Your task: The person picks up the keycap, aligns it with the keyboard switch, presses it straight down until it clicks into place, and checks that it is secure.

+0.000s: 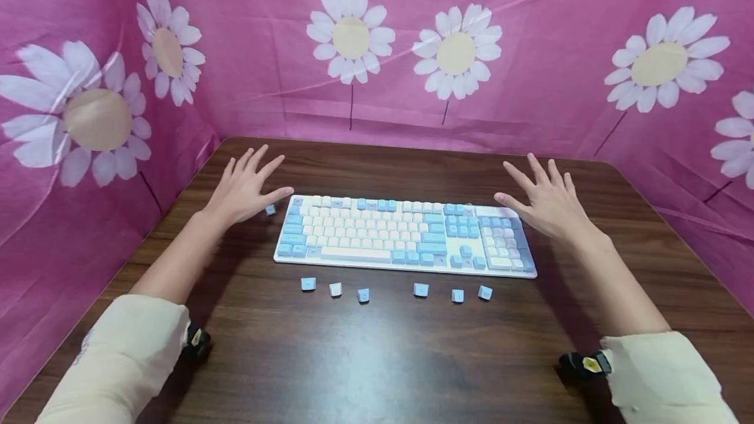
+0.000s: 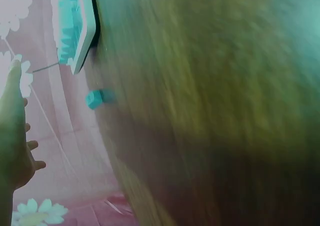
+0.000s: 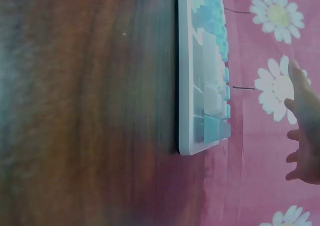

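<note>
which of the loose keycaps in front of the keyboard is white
The white keycap, second from the left in that row; the other five keycaps there are light blue.

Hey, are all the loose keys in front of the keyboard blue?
No, the second loose key from the left there is white.

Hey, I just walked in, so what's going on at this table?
A person's open left hand is raised near one end of a keyboard, the open right hand near the other; neither grips anything. Six loose keycaps lie on the table along the keyboard's near side; a seventh keycap sits off its left end.
</note>
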### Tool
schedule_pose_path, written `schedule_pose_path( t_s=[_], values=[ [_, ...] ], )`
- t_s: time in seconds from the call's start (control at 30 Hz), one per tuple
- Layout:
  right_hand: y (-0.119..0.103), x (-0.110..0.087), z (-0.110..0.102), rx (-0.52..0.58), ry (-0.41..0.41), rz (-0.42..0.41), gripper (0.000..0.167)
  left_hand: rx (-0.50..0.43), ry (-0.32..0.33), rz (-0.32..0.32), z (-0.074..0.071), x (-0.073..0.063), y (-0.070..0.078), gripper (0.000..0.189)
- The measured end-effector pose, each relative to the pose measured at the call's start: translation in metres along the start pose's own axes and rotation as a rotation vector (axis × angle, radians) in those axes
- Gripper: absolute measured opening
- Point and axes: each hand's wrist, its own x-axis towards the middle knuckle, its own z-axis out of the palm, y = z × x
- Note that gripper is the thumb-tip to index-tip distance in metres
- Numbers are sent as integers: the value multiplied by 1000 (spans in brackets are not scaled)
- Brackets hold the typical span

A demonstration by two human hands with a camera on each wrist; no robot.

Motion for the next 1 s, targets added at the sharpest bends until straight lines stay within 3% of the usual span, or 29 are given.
schedule_pose_path(
  t_s=[0.17, 0.4, 0.63, 0.8, 1.0],
  values=[
    [-1, -8, -3, 77, -70, 27, 67, -58, 12, -15, -2, -10, -11, 76],
    [9, -21, -1, 326, -233, 94, 64, -128, -24, -34, -1, -19, -18, 73],
    [32, -35, 18, 731, -366, 95, 64, -226, -99, -35, 1, -26, -17, 65],
    [46, -40, 32, 955, -375, 168, 63, -236, -123, -38, 2, -28, -19, 62],
    [50, -45, 41, 1028, -353, 231, 63, -264, -127, -36, 7, -27, -22, 56]
  ],
)
